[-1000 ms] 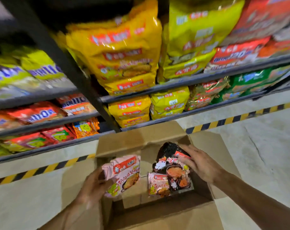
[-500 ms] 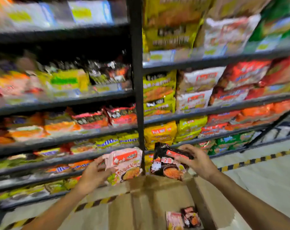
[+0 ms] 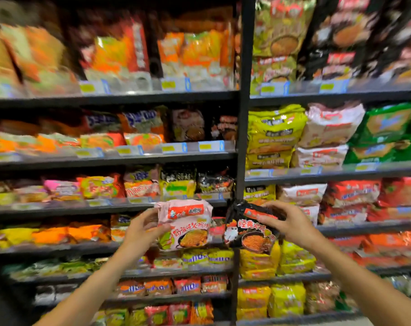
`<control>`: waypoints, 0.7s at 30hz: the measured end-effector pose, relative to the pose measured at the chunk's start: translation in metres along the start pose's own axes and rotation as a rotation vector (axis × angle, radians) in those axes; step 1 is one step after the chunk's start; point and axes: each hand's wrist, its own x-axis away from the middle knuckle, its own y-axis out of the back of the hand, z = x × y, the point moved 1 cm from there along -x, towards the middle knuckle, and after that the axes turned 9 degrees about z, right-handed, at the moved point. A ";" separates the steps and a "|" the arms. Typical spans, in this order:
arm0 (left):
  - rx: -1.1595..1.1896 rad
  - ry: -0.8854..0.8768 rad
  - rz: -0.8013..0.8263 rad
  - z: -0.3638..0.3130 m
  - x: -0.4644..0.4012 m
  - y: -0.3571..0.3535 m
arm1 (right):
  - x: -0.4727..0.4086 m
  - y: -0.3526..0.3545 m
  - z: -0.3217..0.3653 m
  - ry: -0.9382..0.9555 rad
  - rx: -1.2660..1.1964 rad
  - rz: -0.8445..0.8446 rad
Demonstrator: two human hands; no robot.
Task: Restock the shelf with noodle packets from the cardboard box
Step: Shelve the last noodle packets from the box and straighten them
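Left hand (image 3: 141, 231): grips pink noodle packet (image 3: 184, 224), left of shelf post (image 3: 243, 142).
Right hand (image 3: 291, 222): pinches black noodle packet (image 3: 249, 231), across the post.

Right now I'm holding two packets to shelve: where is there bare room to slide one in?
Little shows. Left bay: dark headroom above the low orange packs on the second visible shelf, and above the black packets beside the upright post. The right bay is crammed: yellow bags press against white bags.

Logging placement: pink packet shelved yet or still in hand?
In hand. The left hand holds the pink packet by its left edge, raised in front of the shelf, not on it.
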 end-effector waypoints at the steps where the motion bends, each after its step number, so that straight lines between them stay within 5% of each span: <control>1: -0.009 -0.018 -0.025 -0.012 0.006 0.008 | -0.001 0.002 0.011 0.040 -0.001 -0.006; 6: -0.018 -0.111 -0.128 -0.047 0.024 0.049 | -0.008 0.008 0.062 0.147 0.029 -0.037; 21: -0.034 -0.356 -0.058 -0.057 -0.075 0.150 | -0.108 -0.016 0.144 0.195 0.220 -0.205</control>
